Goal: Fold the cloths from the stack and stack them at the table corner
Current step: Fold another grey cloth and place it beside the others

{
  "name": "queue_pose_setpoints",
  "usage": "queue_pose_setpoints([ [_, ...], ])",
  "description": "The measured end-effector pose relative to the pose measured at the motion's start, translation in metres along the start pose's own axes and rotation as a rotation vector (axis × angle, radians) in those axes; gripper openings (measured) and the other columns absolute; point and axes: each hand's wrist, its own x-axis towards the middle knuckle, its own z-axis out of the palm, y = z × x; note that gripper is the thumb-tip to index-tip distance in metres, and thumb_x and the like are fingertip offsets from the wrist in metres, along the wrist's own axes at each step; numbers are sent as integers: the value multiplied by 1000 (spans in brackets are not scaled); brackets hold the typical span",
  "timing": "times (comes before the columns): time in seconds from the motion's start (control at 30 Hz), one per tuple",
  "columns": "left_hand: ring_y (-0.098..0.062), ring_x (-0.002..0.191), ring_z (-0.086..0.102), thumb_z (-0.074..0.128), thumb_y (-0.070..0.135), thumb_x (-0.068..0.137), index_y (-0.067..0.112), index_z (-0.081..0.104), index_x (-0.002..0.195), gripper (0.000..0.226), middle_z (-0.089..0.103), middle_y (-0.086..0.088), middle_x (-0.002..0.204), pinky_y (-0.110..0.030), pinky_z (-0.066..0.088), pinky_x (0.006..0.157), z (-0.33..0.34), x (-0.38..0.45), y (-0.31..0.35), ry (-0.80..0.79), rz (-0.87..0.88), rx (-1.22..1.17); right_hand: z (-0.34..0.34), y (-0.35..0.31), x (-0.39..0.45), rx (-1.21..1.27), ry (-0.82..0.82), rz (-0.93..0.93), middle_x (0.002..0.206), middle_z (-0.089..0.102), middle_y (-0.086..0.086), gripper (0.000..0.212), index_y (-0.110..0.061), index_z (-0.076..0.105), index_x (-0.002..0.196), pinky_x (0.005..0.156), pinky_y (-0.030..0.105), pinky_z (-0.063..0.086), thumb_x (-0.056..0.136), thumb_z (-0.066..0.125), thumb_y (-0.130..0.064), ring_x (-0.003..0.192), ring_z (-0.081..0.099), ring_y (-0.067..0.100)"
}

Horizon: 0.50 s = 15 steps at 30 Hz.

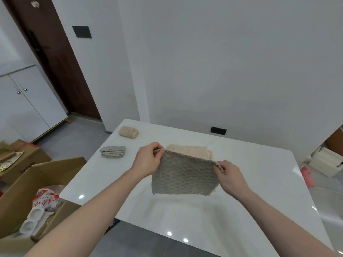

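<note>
Grey cloth (184, 174) pinched by two hands (147, 157) (229, 176), two folded cloths (128, 132) (113, 151)

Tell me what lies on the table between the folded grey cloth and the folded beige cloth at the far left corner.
Nothing: in the head view, only bare white table separates the folded grey cloth from the folded beige cloth.

Two folded cloths (128, 132) (113, 151) left of stack (189, 150) on table (259, 182)
</note>
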Motion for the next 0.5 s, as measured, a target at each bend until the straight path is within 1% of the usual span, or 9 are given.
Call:
queue_pose_setpoints([
  [0.1,-6,86,65,64,29,99,31,68,91,10,70,18,86,-34,54,81,-12,5,11,36,48,-18,-9,-11,9,11,78,-47,90,65,0,19,-24,75,91,79,40,49,101,59,-25,86,61,21],
  [0.17,-4,89,66,64,28,99,31,69,91,10,71,19,87,-36,57,86,-21,4,17,48,99,-51,-15,-19,11,61,157,-78,93,67,-3,15,-23,78,98,81,35,49,98,64,-19,89,61,17],
  [0.23,-2,92,66,65,27,99,31,69,92,9,71,20,89,-36,58,89,-29,0,19,52,142,-86,-20,-26,11,110,222,-106,95,69,-9,15,-25,79,99,81,26,46,96,67,-16,91,61,9],
  [0.3,-2,95,67,65,27,99,31,69,93,9,71,21,92,-34,57,90,-36,-8,19,44,174,-98,-22,-30,5,152,252,-112,97,69,-14,16,-28,78,99,81,19,44,96,67,-16,93,61,2],
  [0.33,-2,96,67,65,27,99,31,69,93,9,71,20,92,-32,56,90,-39,-13,18,31,183,-99,-21,-31,1,173,257,-107,97,69,-16,17,-28,77,98,81,18,44,96,67,-15,95,61,0],
  [0.43,-1,95,67,65,26,100,31,69,92,10,71,19,92,-23,53,87,-39,-35,2,-50,162,-84,-9,-25,-20,208,235,-77,97,70,-19,19,-28,77,97,84,25,47,96,66,-12,98,63,3],
  [0.5,0,93,67,65,25,100,31,68,90,12,71,19,89,-17,50,82,-32,-49,-17,-122,130,-64,7,-16,-37,193,184,-61,96,69,-21,25,-34,76,95,82,24,46,95,66,-12,99,62,5],
])
